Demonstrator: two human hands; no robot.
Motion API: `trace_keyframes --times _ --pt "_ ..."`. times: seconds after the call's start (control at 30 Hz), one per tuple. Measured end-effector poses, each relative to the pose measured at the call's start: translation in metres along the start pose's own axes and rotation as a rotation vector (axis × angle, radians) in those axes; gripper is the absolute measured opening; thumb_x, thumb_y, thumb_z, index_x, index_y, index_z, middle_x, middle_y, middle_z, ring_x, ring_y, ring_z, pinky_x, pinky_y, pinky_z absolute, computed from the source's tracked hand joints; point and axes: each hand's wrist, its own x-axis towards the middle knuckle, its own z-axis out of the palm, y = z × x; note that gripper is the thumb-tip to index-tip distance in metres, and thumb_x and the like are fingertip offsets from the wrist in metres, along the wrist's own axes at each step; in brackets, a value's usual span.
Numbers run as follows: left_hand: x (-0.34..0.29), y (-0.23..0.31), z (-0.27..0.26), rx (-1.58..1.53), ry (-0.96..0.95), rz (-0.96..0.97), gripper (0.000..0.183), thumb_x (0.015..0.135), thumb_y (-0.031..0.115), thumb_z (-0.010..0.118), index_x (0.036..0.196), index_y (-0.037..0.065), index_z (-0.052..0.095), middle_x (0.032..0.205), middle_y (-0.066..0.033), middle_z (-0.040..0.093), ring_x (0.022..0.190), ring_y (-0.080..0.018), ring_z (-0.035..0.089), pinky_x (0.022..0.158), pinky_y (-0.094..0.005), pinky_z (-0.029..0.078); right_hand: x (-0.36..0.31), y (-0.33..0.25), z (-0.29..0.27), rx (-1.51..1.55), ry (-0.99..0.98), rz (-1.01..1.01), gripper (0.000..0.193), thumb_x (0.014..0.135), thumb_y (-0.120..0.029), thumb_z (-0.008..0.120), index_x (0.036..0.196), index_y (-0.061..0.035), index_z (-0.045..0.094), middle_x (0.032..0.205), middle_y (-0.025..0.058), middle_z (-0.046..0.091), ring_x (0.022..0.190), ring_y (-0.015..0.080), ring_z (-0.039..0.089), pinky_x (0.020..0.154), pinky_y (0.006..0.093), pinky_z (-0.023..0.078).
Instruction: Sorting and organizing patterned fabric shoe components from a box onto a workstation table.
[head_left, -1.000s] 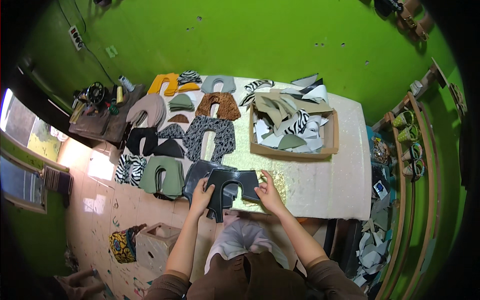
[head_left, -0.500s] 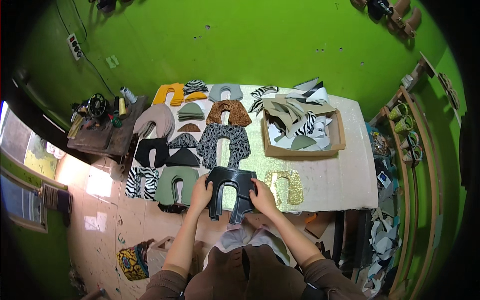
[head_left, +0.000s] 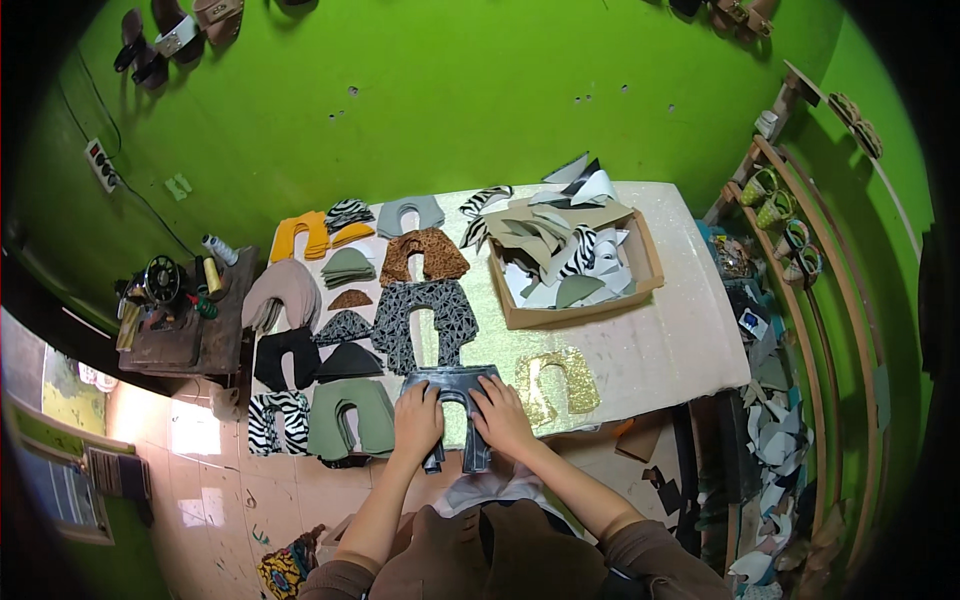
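At tabletop (head_left: 660, 350) front edge: left hand (head_left: 417, 422) and right hand (head_left: 500, 415) lie flat, fingers spread, pressing a dark grey U-shaped cutout (head_left: 452, 385), beside gold glitter cutout (head_left: 560, 380).

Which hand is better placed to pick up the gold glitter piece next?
The right hand, probably. It rests on the dark U-shaped stack directly beside the gold glitter piece, while the left hand lies on the stack's far side, nearer the olive pieces.
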Motion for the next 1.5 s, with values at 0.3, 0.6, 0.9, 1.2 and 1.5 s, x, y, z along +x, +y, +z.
trace_keyframes --times 0.3,0.6,0.9,1.2,1.5 --pt "0.090 0.076 -0.010 -0.204 0.100 0.103 0.028 0.076 0.009 0.055 0.103 0.003 0.056 0.108 -0.0140 0.053 0.099 -0.0309 0.050 0.085 -0.0399 0.039 0.055 0.072 -0.110 0.236 0.402 0.023 0.025 0.078 -0.008 0.050 0.102 -0.0034 0.056 0.102 0.0159 0.054 0.101 0.0332 0.047 0.090 0.0432 0.035" --pt "0.211 0.166 0.020 -0.287 0.168 0.309 0.025 0.077 0.008 0.054 0.101 0.006 0.056 0.104 -0.0111 0.053 0.097 -0.0292 0.050 0.083 -0.0381 0.039 0.149 0.256 -0.186 -0.090 0.107 0.275 0.018 0.077 -0.015 0.054 0.088 -0.0041 0.063 0.085 0.0148 0.062 0.084 0.0311 0.058 0.072 0.0404 0.046" --pt "0.244 0.201 0.069 -0.329 0.093 0.209 0.020 0.078 0.009 0.053 0.097 0.005 0.058 0.101 -0.0103 0.054 0.098 -0.0276 0.050 0.084 -0.0375 0.039 0.184 0.296 -0.178 -0.328 -0.380 0.323 0.052 0.066 -0.036 0.070 0.103 -0.0021 0.058 0.104 0.0163 0.057 0.095 0.0309 0.057 0.078 0.0378 0.048" --pt "0.251 0.202 0.065 -0.404 0.095 0.054 0.016 0.079 0.007 0.051 0.092 0.002 0.057 0.093 -0.0124 0.057 0.088 -0.0323 0.053 0.078 -0.0370 0.042 0.191 0.320 -0.226 0.125 -0.361 0.168 0.039 0.067 -0.028 0.070 0.099 -0.0073 0.062 0.098 0.0151 0.058 0.088 0.0286 0.058 0.075 0.0350 0.046" --pt "0.270 0.223 0.047 -0.795 0.129 -0.051 0.025 0.085 0.009 0.048 0.108 0.002 0.053 0.102 -0.0150 0.054 0.094 -0.0260 0.055 0.082 -0.0312 0.043 0.191 0.286 -0.276 1.116 -0.374 0.087 0.040 0.081 -0.006 0.058 0.119 -0.0021 0.047 0.108 0.0033 0.054 0.097 0.0102 0.052 0.083 0.0225 0.041"
